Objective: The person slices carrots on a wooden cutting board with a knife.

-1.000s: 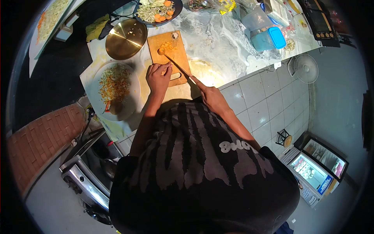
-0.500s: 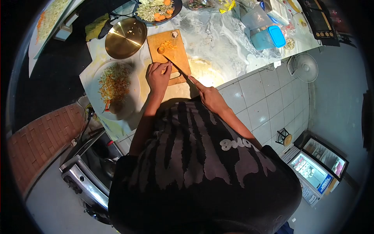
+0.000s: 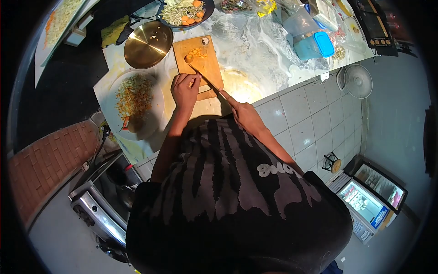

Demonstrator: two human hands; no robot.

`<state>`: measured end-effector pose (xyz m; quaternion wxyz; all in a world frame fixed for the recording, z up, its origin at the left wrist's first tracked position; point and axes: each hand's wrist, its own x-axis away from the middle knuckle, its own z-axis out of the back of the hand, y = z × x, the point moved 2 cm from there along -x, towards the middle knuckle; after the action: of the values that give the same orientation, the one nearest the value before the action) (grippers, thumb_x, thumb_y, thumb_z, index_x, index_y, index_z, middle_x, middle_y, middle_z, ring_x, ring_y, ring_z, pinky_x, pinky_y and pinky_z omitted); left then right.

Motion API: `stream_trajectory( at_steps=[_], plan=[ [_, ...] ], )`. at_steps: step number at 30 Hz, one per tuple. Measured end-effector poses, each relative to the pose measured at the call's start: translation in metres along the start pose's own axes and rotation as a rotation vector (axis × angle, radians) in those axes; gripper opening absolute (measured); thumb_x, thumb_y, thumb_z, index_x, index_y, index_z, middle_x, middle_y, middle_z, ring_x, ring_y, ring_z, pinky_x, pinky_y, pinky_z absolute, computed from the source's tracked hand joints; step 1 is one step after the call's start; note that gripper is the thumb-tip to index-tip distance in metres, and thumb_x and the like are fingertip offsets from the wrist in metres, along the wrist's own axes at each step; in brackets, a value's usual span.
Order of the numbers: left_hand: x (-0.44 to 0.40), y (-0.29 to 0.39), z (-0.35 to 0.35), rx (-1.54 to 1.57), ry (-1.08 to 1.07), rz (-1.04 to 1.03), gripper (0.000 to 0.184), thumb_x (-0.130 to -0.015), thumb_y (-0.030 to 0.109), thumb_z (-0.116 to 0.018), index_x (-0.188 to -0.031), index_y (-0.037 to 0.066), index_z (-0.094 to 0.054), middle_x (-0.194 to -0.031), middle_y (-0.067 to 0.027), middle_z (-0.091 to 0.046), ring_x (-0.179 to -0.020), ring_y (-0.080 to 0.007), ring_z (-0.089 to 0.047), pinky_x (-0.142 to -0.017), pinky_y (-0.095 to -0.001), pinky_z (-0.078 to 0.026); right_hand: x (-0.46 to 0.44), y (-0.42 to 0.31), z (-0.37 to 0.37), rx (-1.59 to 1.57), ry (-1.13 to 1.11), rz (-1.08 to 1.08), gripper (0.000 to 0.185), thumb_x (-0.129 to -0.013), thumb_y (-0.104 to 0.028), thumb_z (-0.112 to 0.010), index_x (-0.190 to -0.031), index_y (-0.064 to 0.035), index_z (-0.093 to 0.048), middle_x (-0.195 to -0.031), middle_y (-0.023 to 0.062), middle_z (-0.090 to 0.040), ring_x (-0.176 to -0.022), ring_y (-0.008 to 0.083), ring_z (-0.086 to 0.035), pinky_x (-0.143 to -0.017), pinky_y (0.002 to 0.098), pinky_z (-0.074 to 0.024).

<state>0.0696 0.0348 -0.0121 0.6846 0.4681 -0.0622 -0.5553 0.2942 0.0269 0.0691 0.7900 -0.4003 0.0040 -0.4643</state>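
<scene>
My right hand [image 3: 247,115] grips a knife [image 3: 209,81], its index finger stretched along the top near the handle. The blade slants up and left across the wooden cutting board [image 3: 182,49]. My left hand [image 3: 185,89] is closed at the board's lower left, thumb and fingertips pinched together beside the blade. Whatever it may hold is too small or hidden to make out. Ahead of the blade, chopped orange pieces [image 3: 198,52] lie next to a round orange-brown piece [image 3: 189,58]. A small whitish item [image 3: 205,41] sits at the board's far right corner.
Left of the board stands a large white plate [image 3: 157,98] of chopped vegetables. Beyond it is a gold-coloured round pan [image 3: 145,48], with a dark pan [image 3: 211,10] of sprouts and carrot at the back. A blue-lidded container [image 3: 308,48] is at the right, near the table's edge.
The knife and my right hand have shifted very slightly left. My left hand stays almost in the same place, still pinched.
</scene>
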Motion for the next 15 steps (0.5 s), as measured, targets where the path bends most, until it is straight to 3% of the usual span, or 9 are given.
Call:
stream_trajectory(
  at_steps=[3,5,15],
  plan=[
    [-0.0002,0.0013,0.0012,0.009,-0.008,0.003,0.006,-0.078,0.01,-0.08,-0.083,0.01,-0.075,-0.075,-0.0015,-0.063,-0.072,-0.0215,-0.06,-0.065,-0.0349,-0.048,-0.0012,0.003,-0.0021,0.021,0.032,0.058,0.067,-0.098,-0.009,-0.049,-0.158,-0.0286,-0.028,-0.075,0.0298,-0.063,-0.066,0.0473,-0.063,-0.067,0.057,-0.0492],
    [-0.0012,0.0015,0.0014,0.014,-0.012,0.001,0.006,-0.079,0.009,-0.079,-0.083,0.01,-0.075,-0.075,-0.0016,-0.063,-0.073,-0.0215,-0.06,-0.066,-0.035,-0.048,-0.0019,0.002,-0.0015,-0.007,0.043,0.044,0.066,-0.098,-0.007,-0.049,-0.158,-0.028,-0.031,-0.065,0.0279,-0.059,-0.059,0.0459,-0.06,-0.063,0.0533,-0.0476],
    [-0.0028,0.0058,0.0035,-0.042,-0.01,-0.063,0.005,-0.08,0.01,-0.078,-0.085,0.009,-0.075,-0.078,-0.0036,-0.064,-0.077,-0.0247,-0.061,-0.067,-0.0359,-0.049,-0.0054,0.0038,-0.009,0.016,0.11,0.055,0.067,-0.097,-0.009,-0.049,-0.158,-0.0274,-0.03,-0.069,0.0286,-0.062,-0.066,0.0464,-0.064,-0.066,0.0556,-0.0495]
  ],
)
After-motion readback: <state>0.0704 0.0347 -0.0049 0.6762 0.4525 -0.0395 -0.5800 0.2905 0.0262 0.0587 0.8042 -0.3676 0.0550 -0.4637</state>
